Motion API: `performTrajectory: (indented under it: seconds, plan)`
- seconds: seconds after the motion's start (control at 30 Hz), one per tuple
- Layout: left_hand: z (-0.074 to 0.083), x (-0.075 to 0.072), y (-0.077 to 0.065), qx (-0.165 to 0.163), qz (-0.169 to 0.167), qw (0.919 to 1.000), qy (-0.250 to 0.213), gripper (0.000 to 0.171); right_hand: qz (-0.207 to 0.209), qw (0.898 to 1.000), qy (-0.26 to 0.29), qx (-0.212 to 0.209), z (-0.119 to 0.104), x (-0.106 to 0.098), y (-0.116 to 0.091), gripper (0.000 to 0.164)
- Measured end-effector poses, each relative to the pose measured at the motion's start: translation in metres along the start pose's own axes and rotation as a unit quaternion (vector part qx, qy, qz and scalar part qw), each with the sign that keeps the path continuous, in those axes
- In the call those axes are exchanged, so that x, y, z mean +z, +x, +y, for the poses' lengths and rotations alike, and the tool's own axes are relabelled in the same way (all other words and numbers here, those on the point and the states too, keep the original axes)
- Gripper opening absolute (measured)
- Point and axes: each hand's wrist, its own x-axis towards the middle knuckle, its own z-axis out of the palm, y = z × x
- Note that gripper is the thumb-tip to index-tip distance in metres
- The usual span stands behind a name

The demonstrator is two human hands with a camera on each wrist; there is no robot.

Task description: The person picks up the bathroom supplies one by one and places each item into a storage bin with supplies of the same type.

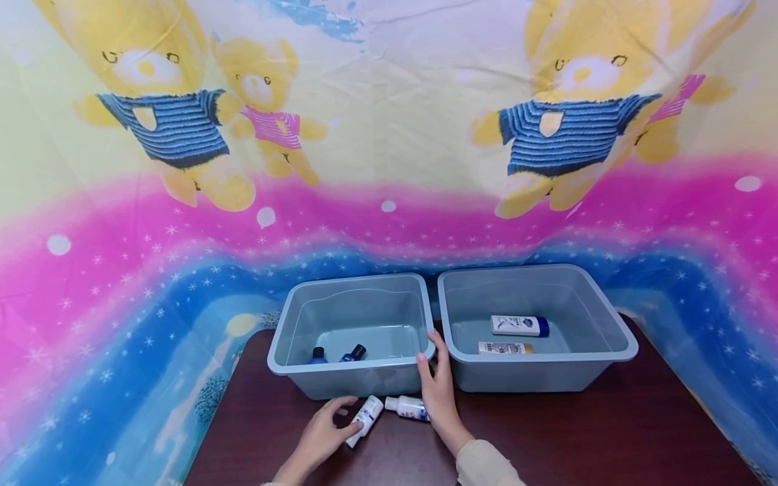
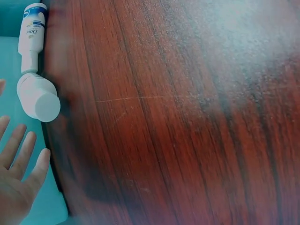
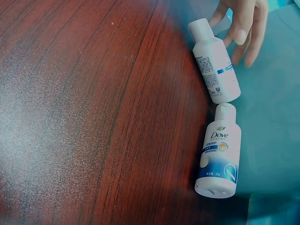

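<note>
My left hand (image 1: 325, 432) is beside a white bottle (image 1: 365, 422) that lies aslant on the table; its thumb overlaps the bottle in the head view. In the left wrist view that hand's fingers (image 2: 22, 152) are spread, with the bottle's white cap (image 2: 48, 107) pointing at the camera. A second white bottle (image 1: 408, 408), labelled Dove in the right wrist view, lies cap-first against the first one's end. My right hand (image 1: 440, 391) reaches up past it, fingers extended, fingertips right at the front right corner of the left grey-blue bin (image 1: 358, 369).
Two dark-capped bottles (image 1: 354, 354) lie inside the left bin. The right bin (image 1: 535, 368) holds a white bottle with a blue cap (image 1: 519, 325) and a pale one with a tan cap (image 1: 506, 347). Both bins stand on the dark wood table (image 1: 595, 432), before a bear-printed cloth (image 1: 377, 135).
</note>
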Motion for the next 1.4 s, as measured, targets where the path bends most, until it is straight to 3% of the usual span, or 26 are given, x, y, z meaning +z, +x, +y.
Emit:
performTrajectory:
  seconds: [0.1, 0.33, 0.63, 1.0, 1.23, 1.4]
  plan:
    - [0.000, 0.004, 0.003, -0.004, -0.012, 0.9999, -0.010, 0.050, 0.003, 1.000, 0.004, -0.002, 0.001, 0.000, 0.000, 0.047]
    - [-0.001, 0.011, 0.008, -0.011, -0.014, 0.9997, -0.017, 0.054, 0.014, 1.000, 0.001, -0.024, 0.041, 0.000, 0.007, 0.047]
    - [0.002, 0.016, 0.014, 0.000, -0.032, 0.9985, -0.044, 0.059, 0.018, 1.000, -0.005, -0.020, 0.038, 0.000, 0.007, 0.048]
    - [0.002, 0.027, 0.020, 0.005, -0.031, 0.9988, -0.039, 0.064, 0.013, 1.000, -0.001, -0.013, 0.006, 0.001, 0.003, 0.047]
    - [-0.001, 0.033, 0.020, 0.012, -0.024, 0.9993, -0.025, 0.064, 0.019, 1.000, -0.003, -0.020, 0.036, 0.002, 0.008, 0.047]
    - [-0.003, 0.035, 0.020, 0.007, -0.012, 0.9997, -0.022, 0.060, 0.017, 1.000, -0.004, -0.023, 0.041, 0.002, 0.009, 0.046]
